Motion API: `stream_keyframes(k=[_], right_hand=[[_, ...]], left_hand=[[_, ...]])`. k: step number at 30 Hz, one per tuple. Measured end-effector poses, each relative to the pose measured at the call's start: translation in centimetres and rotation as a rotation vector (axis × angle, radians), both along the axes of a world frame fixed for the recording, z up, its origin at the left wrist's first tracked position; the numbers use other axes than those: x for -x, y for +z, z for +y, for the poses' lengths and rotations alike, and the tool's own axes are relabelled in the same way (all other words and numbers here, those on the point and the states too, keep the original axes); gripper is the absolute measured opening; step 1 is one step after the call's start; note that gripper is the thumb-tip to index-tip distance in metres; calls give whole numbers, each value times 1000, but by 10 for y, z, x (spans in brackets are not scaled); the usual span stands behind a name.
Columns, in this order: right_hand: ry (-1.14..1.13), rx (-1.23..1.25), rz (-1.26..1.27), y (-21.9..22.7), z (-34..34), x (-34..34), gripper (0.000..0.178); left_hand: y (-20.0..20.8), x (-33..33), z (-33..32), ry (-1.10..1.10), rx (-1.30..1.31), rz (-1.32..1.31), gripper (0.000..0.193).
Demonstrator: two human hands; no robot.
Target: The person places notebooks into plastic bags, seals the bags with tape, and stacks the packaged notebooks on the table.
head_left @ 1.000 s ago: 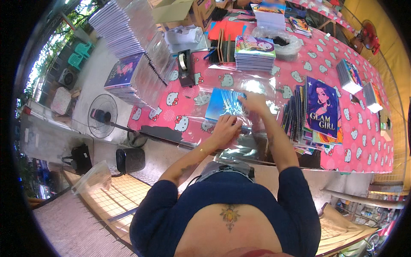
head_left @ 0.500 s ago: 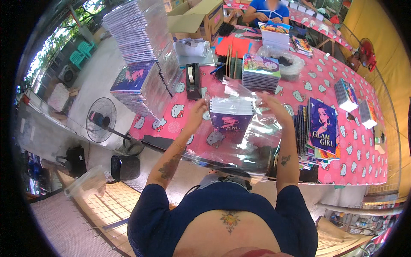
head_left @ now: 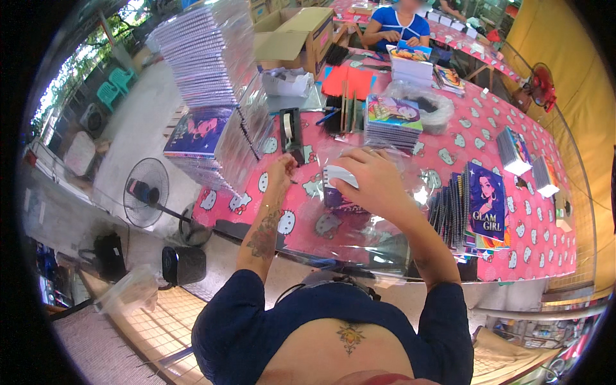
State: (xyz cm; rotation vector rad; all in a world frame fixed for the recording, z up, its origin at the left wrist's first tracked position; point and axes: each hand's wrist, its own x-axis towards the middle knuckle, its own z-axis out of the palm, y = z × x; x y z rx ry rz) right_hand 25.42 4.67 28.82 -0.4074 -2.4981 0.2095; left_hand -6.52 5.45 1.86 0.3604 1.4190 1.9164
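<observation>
A small stack of spiral notebooks [head_left: 338,197] with dark purple covers sits before me, partly wrapped in a clear plastic sheet [head_left: 378,232]. My right hand [head_left: 369,178] lies across the top of the stack, thumb and fingers spread, pressing on the plastic; it hides much of the notebooks. My left hand [head_left: 281,172] is just in front of a black tape dispenser [head_left: 290,138]. Its fingers are bent together; whatever they pinch is too small to make out.
A tall pile of wrapped notebooks [head_left: 196,61] rises at left. Bundled notebooks [head_left: 486,204] stand at right, another stack [head_left: 393,122] beyond. An open cardboard box [head_left: 295,38], a fan [head_left: 146,192] and a person in blue [head_left: 399,29] are around the pink table [head_left: 443,131].
My right hand has moved left from the plastic's side onto the notebooks, folding the plastic down. My left hand has left the stack and shifted left toward the tape dispenser.
</observation>
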Motion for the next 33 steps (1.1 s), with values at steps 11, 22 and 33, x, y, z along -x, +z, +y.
stream_keyframes(k=[11,22,33], right_hand=[[-112,5,-166,-21,1,35,36],[-264,16,-325,6,94,-25,43],[-88,440,212,-96,73,-87,62]], left_hand=[[183,-60,-63,-705,-250,643,18],[234,-68,-34,-901,-317,1159,15],[221,-99,-6,-797,-327,1361,13]])
